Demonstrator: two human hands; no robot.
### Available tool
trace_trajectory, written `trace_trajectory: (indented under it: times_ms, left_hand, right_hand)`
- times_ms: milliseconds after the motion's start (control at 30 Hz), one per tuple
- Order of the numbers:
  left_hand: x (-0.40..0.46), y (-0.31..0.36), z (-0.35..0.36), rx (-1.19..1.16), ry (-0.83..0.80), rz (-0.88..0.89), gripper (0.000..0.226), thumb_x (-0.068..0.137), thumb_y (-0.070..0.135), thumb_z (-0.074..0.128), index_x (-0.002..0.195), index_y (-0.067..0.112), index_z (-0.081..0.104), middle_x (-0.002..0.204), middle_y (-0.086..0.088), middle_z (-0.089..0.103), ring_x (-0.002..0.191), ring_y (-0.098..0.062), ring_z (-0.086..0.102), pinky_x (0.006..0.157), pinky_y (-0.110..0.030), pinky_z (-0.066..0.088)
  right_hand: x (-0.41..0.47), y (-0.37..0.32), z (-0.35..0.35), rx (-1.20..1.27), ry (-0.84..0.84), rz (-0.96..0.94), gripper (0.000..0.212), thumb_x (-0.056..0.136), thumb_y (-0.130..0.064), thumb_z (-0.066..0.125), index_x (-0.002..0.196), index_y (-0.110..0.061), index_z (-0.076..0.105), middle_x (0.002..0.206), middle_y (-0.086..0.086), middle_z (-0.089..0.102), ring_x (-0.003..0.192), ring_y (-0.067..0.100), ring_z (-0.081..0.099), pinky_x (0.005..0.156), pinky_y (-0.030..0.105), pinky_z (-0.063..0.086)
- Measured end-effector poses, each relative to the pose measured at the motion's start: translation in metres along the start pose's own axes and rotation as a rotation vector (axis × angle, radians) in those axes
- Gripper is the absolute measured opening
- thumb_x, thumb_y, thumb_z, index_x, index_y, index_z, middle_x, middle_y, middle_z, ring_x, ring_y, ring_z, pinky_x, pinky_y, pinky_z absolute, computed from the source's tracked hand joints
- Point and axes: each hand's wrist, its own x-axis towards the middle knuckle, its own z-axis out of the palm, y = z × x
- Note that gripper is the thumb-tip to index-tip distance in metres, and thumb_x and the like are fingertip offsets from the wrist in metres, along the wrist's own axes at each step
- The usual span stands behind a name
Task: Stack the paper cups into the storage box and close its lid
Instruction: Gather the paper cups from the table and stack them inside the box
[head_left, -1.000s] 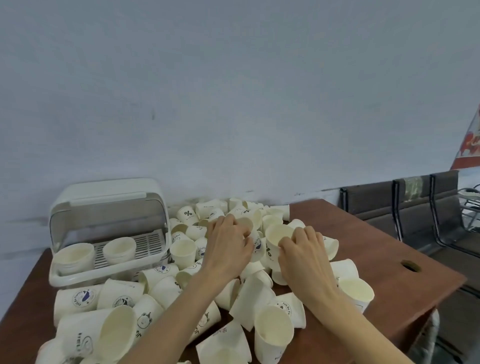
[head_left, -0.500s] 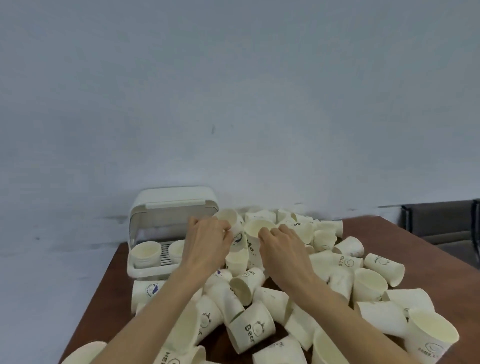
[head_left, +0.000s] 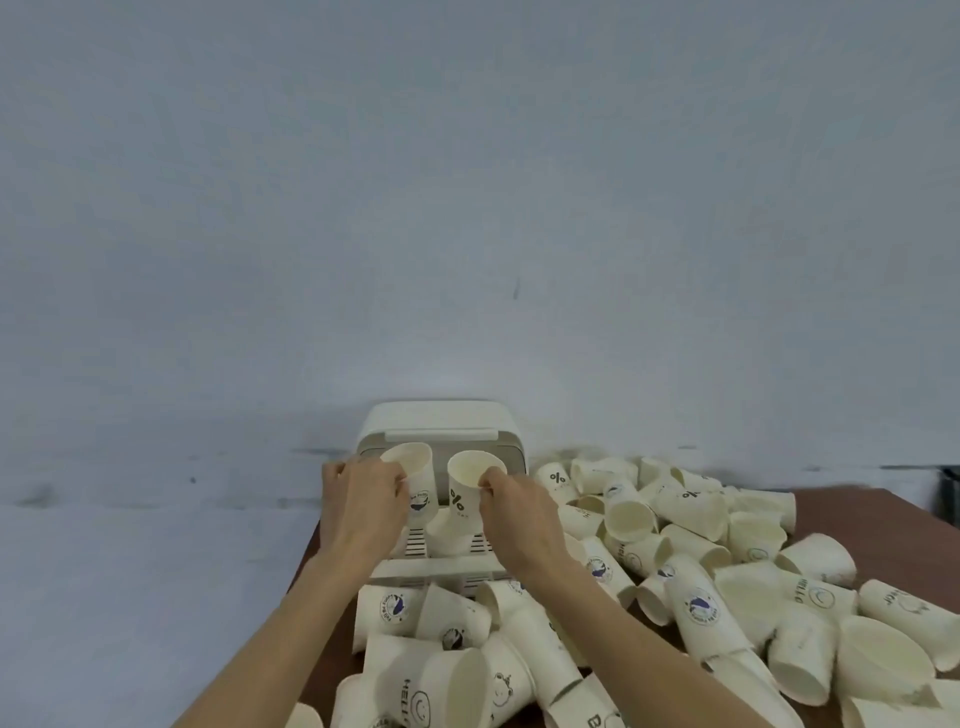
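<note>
Both hands up over the box (head_left: 441, 423), each holding one cup. Left hand (head_left: 363, 506) grips the left cup (head_left: 415, 486) round its side, cup upright with a slight tilt, mouth up, blue round logo facing the camera. Right hand (head_left: 522, 512) pinches the right cup (head_left: 467, 491) at its rim, thumb and fingertips on the near edge; cup tilted, mouth toward the camera, "%" mark on its side. The two cups sit side by side, close but not touching, in front of the box opening. Box is cream plastic at the back left corner of the table (head_left: 883, 525), against the wall (head_left: 467, 208); lid (head_left: 439, 415) is flipped up, open. Slatted rack (head_left: 415, 543) visible on the box floor below the held cups, and one more cup (head_left: 449, 530) sits in there between the hands. What else is inside the box: can't tell, hands block it. Loose cups (head_left: 727, 587) piled all over the table, right of the box and in front of it, mostly lying on their sides, some nested, printed logos in various styles. Forearms come in from the bottom edge.
</note>
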Motion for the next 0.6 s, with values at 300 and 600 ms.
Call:
trace_trajectory:
  times_ms: [300,600]
  left_hand:
    - [0.0,-0.039,0.031,0.051,0.015,-0.07,0.017,0.09,0.021,0.059,0.085,0.022,0.076,0.083,0.0,0.069,0.08,-0.023,0.056,0.081,-0.034,0.03]
    - [-0.009,-0.048,0.059,0.104,-0.036,-0.038,0.017,0.091,0.021,0.059,0.085,0.024,0.075,0.082,0.003,0.068,0.079,-0.018,0.054,0.079,-0.032,0.029]
  right_hand:
    - [0.019,-0.007,0.043,-0.038,-0.1,-0.02,0.023,0.093,-0.01,0.04,0.11,-0.011,0.056,0.093,0.013,0.066,0.081,0.034,0.06,0.059,0.035,0.036]
    - [0.021,0.0,0.062,-0.114,-0.197,-0.036,0.024,0.09,-0.006,0.042,0.104,-0.011,0.061,0.095,0.012,0.068,0.085,0.032,0.061,0.079,0.039,0.047]
